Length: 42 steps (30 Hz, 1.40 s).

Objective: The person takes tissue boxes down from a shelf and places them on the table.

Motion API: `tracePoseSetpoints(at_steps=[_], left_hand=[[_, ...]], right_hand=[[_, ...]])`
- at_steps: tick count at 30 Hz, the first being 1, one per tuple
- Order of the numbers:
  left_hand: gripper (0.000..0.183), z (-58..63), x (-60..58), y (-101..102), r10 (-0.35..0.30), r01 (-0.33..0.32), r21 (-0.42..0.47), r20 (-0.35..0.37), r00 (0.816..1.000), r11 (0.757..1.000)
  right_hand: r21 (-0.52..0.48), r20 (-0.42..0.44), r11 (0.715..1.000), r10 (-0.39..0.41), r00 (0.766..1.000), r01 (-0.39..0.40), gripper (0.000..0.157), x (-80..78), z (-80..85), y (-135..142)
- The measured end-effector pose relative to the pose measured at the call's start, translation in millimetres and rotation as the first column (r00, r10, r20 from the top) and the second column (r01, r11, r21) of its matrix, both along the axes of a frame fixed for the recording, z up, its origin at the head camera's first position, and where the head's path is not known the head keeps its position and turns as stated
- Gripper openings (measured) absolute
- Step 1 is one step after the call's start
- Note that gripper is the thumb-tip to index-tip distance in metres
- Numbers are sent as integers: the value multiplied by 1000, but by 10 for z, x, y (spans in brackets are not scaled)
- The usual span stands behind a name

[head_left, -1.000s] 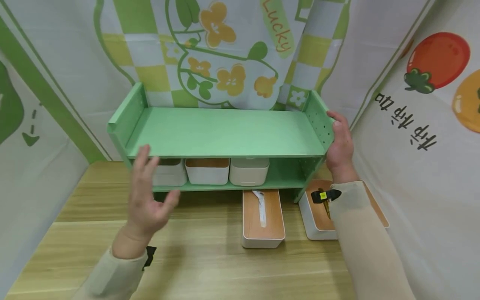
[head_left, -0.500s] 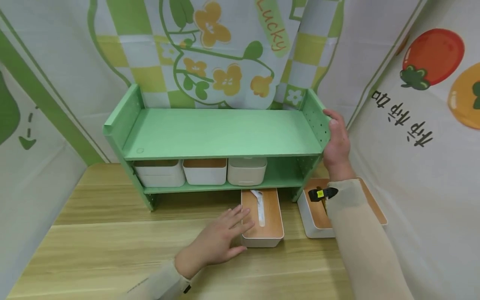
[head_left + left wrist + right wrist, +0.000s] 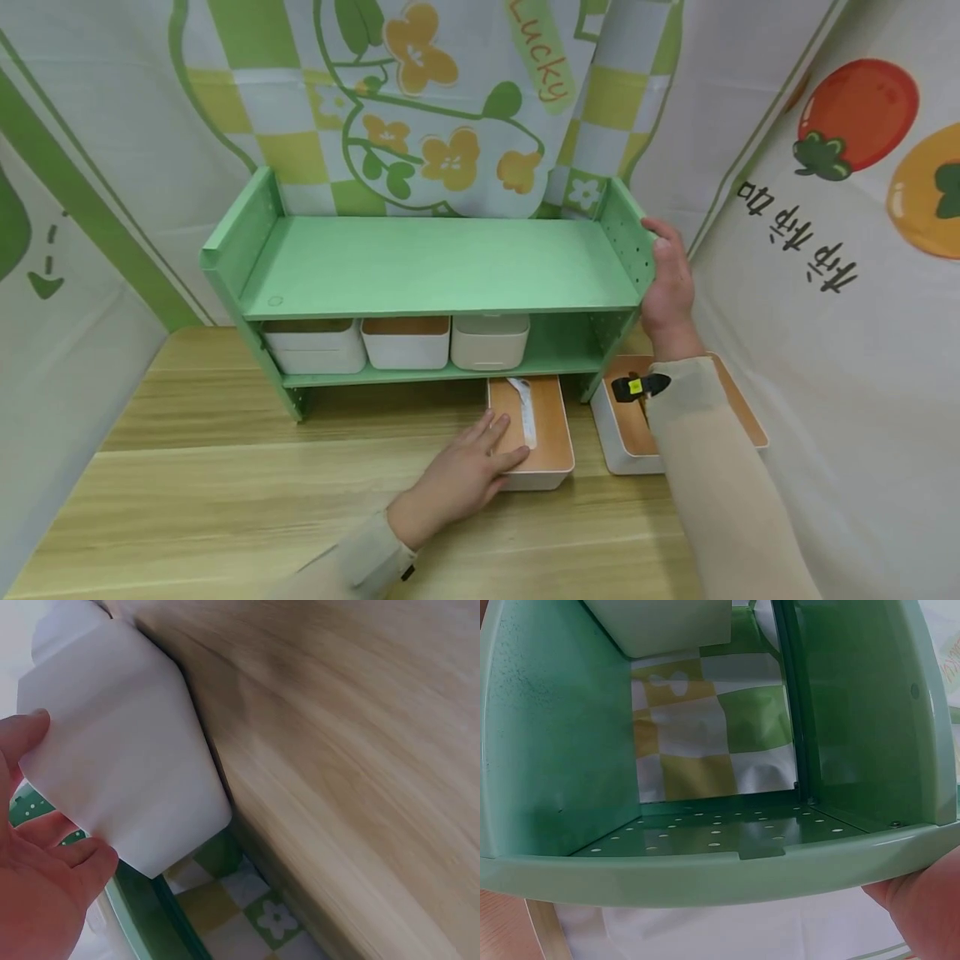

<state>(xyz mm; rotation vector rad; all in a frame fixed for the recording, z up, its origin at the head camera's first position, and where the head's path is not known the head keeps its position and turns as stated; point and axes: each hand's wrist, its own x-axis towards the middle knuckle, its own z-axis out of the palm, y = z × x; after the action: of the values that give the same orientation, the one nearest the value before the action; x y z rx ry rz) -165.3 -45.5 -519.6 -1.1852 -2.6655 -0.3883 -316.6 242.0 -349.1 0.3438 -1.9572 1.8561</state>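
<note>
A white tissue box [image 3: 551, 417] with a wood-coloured lid stands on the table, its far end at the front of the green shelf [image 3: 442, 267]. A strip of white tissue lies along the lid's slot. My left hand [image 3: 457, 475] rests on the box's near left part, fingers spread over the lid. In the left wrist view the thumb and fingertips touch the edges of the box's white wall [image 3: 127, 742]. My right hand [image 3: 669, 287] holds the shelf's right side panel [image 3: 682, 881], fingers curled over its upper edge.
On the shelf's lower level stand a white bin [image 3: 318, 346], another white bin [image 3: 408, 346] and a cream bin [image 3: 489, 346]. A second white box [image 3: 626, 442] with a wood-coloured top sits to the right, partly under my right forearm. The wooden table [image 3: 225, 500] spreads out in front.
My left hand has come down from the shelf's left front to the tissue box. The box has shifted slightly right. My right hand keeps its hold on the side panel.
</note>
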Motion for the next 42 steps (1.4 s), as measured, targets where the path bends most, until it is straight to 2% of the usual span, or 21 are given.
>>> tracePoseSetpoints(at_steps=[9, 15, 22, 27, 42], left_hand=[[45, 11, -49, 222, 5, -5, -34, 1, 1000, 999], [45, -2, -54, 361, -23, 21, -26, -61, 998, 999], [45, -35, -16, 517, -12, 10, -30, -59, 998, 999], [46, -56, 18, 615, 9, -13, -40, -86, 996, 999], [45, -75, 45, 674, 45, -44, 18, -51, 998, 999]], right_hand=[[-2, 22, 1000, -12, 1000, 12, 39, -21, -7, 13], [17, 24, 999, -34, 999, 33, 39, -20, -12, 5], [15, 12, 999, -39, 999, 39, 41, -9, -16, -16], [18, 4, 999, -49, 999, 49, 41, 6, -10, -18], [19, 20, 997, -70, 997, 70, 41, -4, -16, -15]])
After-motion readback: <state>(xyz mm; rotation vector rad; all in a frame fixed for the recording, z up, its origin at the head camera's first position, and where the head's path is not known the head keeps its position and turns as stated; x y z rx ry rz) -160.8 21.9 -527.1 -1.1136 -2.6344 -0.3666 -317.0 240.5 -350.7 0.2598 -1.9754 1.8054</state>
